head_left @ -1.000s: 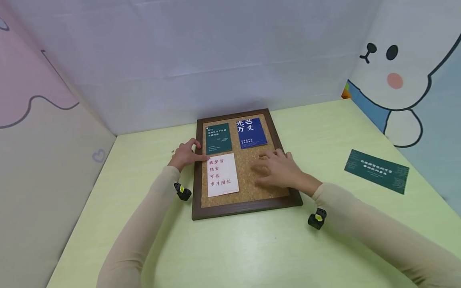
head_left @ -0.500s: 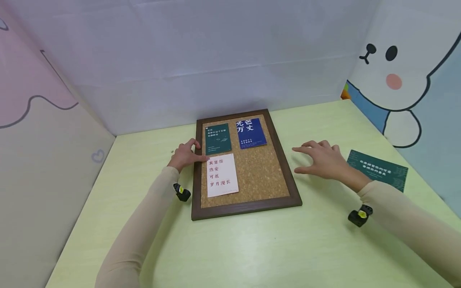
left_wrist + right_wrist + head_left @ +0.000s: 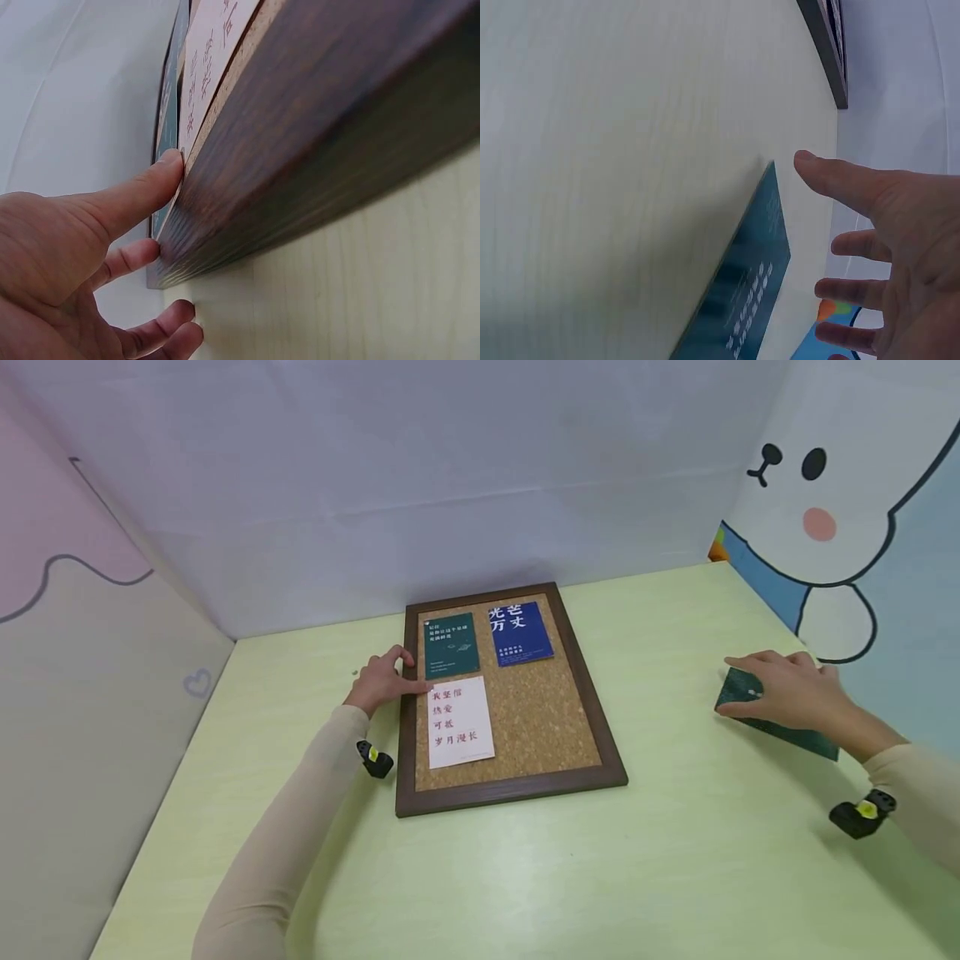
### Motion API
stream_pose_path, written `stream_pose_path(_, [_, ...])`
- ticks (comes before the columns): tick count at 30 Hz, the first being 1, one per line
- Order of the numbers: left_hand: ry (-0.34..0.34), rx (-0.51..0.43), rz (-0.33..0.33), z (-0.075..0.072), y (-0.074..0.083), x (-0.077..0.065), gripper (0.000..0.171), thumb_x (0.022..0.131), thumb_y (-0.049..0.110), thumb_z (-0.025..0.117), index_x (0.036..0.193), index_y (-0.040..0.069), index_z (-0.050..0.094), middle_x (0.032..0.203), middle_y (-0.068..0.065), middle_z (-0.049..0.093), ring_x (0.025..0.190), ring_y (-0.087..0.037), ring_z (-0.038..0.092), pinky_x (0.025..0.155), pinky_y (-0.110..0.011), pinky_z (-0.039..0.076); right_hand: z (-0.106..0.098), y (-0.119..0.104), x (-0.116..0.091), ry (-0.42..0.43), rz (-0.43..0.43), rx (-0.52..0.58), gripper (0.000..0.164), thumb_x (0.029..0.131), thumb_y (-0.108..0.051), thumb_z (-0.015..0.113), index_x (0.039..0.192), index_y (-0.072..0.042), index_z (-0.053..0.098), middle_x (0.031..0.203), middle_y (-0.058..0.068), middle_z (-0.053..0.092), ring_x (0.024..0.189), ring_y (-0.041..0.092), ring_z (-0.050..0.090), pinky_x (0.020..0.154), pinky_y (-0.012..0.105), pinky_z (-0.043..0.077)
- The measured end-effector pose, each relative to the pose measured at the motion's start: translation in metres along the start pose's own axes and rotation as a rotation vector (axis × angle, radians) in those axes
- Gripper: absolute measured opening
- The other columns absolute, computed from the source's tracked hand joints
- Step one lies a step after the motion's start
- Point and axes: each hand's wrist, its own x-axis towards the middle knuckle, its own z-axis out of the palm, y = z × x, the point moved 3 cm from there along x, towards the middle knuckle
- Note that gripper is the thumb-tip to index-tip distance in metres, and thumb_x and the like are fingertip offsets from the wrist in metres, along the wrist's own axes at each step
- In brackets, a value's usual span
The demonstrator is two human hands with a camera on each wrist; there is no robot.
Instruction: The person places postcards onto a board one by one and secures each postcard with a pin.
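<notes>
A brown-framed corkboard (image 3: 510, 785) lies on the table. Pinned or laid on its cork are a green card (image 3: 451, 646), a blue card (image 3: 521, 633) and a white card with red writing (image 3: 461, 722). My left hand (image 3: 377, 683) rests at the board's left edge. Its thumb lies across the frame at the white card's upper left corner, and in the left wrist view a finger touches the frame's outer side. My right hand (image 3: 795, 692) hovers over a loose green card (image 3: 810, 741) at the right, thumb and fingers spread, apart from it in the right wrist view.
The pale green table (image 3: 600, 877) is bounded by a white backdrop (image 3: 450, 485) behind. A bear-patterned panel (image 3: 885, 527) stands at the right, a pale panel (image 3: 97, 735) at the left. The cork's lower right part shows bare.
My right hand has moved right, off the corkboard and across the table to the loose green card, which it now partly covers. My left hand stays at the frame.
</notes>
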Motion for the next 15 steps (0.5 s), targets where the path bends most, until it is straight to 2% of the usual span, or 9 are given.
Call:
stream_pose_path(5, [0.007,0.016,-0.001,0.001,-0.002,0.003,0.058,0.080,0.041,0.079,0.121,0.016,0.047,0.116,-0.017,0.041,0.087,-0.028,0.044,0.067,-0.037,0.034,-0.002,0.038,-0.010,-0.051,0.081,-0.014,0.109,0.073,-0.074,0.067,0.145,0.002,0.035,0.138,0.038,0.031,0.115,0.064,0.024,0.082,0.076,0.026])
stream_pose_path(9, [0.009,0.025,-0.003,0.001,-0.002,0.003,0.059,0.079,0.044,0.079,0.120,0.017,0.047,0.119,-0.018,0.042,0.091,-0.030,0.044,0.069,-0.039,0.036,0.001,0.060,-0.015,-0.057,0.158,-0.043,0.118,0.063,-0.074,0.074,0.138,0.009,0.036,0.131,0.042,0.032,0.111,0.065,0.024,0.086,0.080,0.025])
stream_pose_path(12, [0.011,0.029,0.000,0.001,-0.002,0.003,0.060,0.079,0.046,0.079,0.120,0.018,0.047,0.121,-0.019,0.042,0.094,-0.031,0.044,0.071,-0.040,0.037,0.005,0.072,-0.018,-0.052,0.192,-0.081,0.123,0.056,-0.074,0.078,0.133,0.013,0.038,0.127,0.042,0.035,0.108,0.063,0.028,0.086,0.078,0.031])
stream_pose_path(15, [0.013,0.030,0.003,0.001,-0.002,0.003,0.060,0.079,0.047,0.079,0.120,0.018,0.047,0.121,-0.019,0.042,0.095,-0.031,0.045,0.071,-0.040,0.037,0.007,0.081,-0.021,-0.056,0.197,-0.110,0.124,0.053,-0.072,0.081,0.130,0.017,0.041,0.122,0.043,0.037,0.105,0.061,0.033,0.083,0.073,0.038])
